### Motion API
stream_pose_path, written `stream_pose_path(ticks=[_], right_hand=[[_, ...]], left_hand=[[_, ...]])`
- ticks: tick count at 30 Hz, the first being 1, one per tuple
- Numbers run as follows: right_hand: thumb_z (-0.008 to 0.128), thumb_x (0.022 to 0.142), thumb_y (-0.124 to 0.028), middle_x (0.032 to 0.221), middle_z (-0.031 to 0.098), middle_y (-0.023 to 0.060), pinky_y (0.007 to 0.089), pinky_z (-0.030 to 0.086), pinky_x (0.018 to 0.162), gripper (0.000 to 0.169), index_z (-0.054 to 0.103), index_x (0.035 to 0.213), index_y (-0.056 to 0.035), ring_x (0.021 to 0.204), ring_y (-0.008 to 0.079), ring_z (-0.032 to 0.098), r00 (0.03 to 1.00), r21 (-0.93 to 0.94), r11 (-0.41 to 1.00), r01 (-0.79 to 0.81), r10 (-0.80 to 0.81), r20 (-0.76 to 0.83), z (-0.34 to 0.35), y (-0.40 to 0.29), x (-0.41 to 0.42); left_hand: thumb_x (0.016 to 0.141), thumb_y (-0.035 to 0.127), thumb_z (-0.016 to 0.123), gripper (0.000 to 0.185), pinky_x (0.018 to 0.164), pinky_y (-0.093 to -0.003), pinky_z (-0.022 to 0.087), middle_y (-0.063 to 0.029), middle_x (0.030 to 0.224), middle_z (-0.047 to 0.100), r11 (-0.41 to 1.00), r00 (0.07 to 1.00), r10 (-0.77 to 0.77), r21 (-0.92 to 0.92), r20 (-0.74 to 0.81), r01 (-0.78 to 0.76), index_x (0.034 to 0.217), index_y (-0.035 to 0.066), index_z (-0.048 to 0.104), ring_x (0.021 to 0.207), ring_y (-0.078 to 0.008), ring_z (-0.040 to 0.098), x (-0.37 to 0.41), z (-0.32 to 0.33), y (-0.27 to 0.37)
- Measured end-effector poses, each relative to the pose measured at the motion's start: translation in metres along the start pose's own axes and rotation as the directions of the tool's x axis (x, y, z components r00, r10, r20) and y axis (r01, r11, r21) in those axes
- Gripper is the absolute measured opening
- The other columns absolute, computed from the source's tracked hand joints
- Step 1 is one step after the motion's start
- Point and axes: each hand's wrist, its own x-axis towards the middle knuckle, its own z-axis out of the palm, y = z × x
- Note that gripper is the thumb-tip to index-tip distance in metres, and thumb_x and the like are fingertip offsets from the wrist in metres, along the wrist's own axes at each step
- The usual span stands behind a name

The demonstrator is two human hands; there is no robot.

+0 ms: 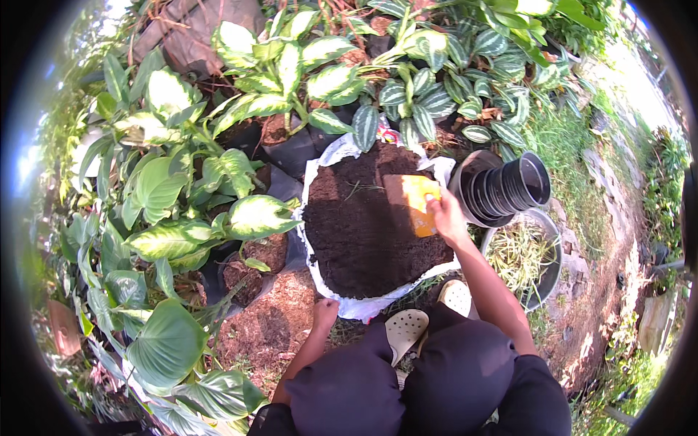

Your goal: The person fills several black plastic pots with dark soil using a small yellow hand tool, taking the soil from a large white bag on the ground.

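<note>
A white plastic sack (pixel 324 272) with its rim rolled down lies open before me, full of dark soil (pixel 354 229). My right hand (pixel 450 219) grips a flat orange-yellow scraper-like piece (pixel 419 204), likely plastic, at its right edge. That piece rests on or just over the soil, on the right side of the sack; soil smears its lower part. Curled at the sack's lower left rim is my left hand (pixel 325 314); whether its fingers pinch the rim is hidden. A few green blades (pixel 362 189) lie on the soil.
Right of the sack, stacked black plastic pots (pixel 504 185) lean sideways. Below them stands a round tub (pixel 557 256) holding cut grass-like plants (pixel 518 248). Potted leafy plants (pixel 289 76) crowd the left and far sides. My pale clogs (pixel 406 329) are close to the sack.
</note>
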Motion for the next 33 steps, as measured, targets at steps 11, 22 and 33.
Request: stream_pose_path(ticks=[11,22,33], right_hand=[[0.052,0.101,-0.021,0.111,0.063,0.0055,0.0323,0.050,0.087,0.030,0.054,0.127,-0.0054,0.099,0.0149,0.059,0.811,0.564,0.796,-0.219,0.470,-0.348,-0.106,0.057,-0.153],[0.043,0.098,-0.012,0.108,0.063,0.0183,0.0442,0.057,0.081,0.022,0.048,0.117,-0.0041,0.103,0.0355,0.064,0.981,-0.643,0.760,-0.094,0.181,0.071,0.002,0.014,-0.065],[0.057,0.095,-0.038,0.119,0.058,0.0211,0.0477,0.047,0.094,0.054,0.044,0.135,-0.0042,0.111,0.0388,0.057,0.957,-0.432,0.854,-0.291,0.262,-0.129,-0.066,-0.004,-0.117]], left_hand=[[0.090,0.019,0.064,0.029,0.075,-0.0307,0.050,-0.0074,0.085,0.065,0.925,0.883,0.308,0.104,0.354,-0.364,0.113,0.002,0.058,0.078,-0.0162,0.061,-0.027,0.011,0.182],[0.088,0.013,0.065,0.033,0.082,-0.0378,0.051,-0.0153,0.109,0.057,0.468,0.579,0.673,0.341,0.460,-0.815,0.117,0.003,0.055,0.090,-0.0273,0.060,-0.051,0.036,0.344],[0.087,0.011,0.065,0.037,0.082,-0.0375,0.051,-0.0179,0.115,0.055,0.622,0.692,0.592,0.311,0.413,-0.718,0.121,0.002,0.055,0.086,-0.0259,0.062,-0.044,0.025,0.314]])
